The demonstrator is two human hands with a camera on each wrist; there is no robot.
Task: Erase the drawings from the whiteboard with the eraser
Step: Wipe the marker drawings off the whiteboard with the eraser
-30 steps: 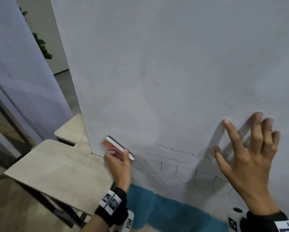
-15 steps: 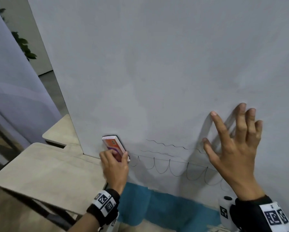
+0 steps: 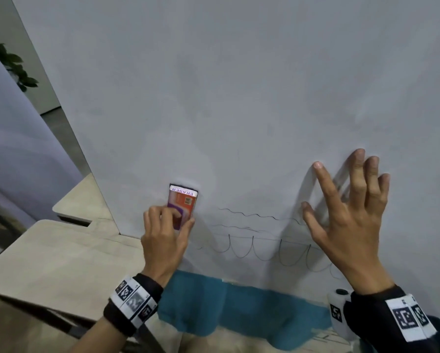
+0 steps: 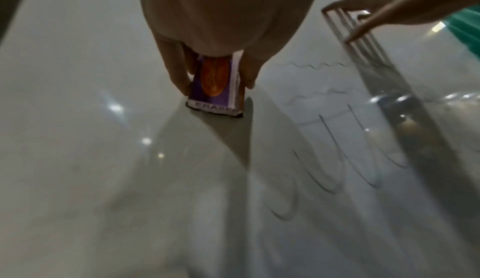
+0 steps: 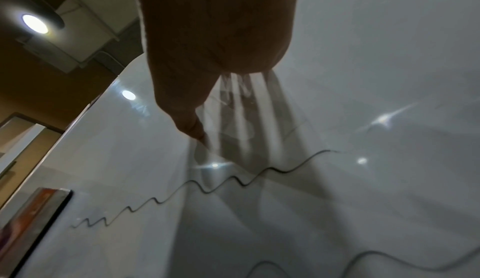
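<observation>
Wiping Board: Item Record

Hidden: the lower end of the flat rectangular orange-and-purple eraser (image 3: 182, 203) sits under the left hand (image 3: 164, 240), whose fingers (image 4: 173, 70) clasp its sides. Its dark pad lies flat on the glossy white whiteboard (image 3: 239, 98), left of the thin black wavy and scalloped drawings (image 3: 252, 240). Label reads "ERASER". Right hand (image 3: 346, 225) splayed, fingertips on board, holding nothing. Pale wood counter (image 3: 60, 258) cut off.

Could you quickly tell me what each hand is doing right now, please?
Left hand: grips the eraser against the whiteboard.
Right hand: open, fingers spread, fingertips touching the whiteboard, holding nothing.
</observation>
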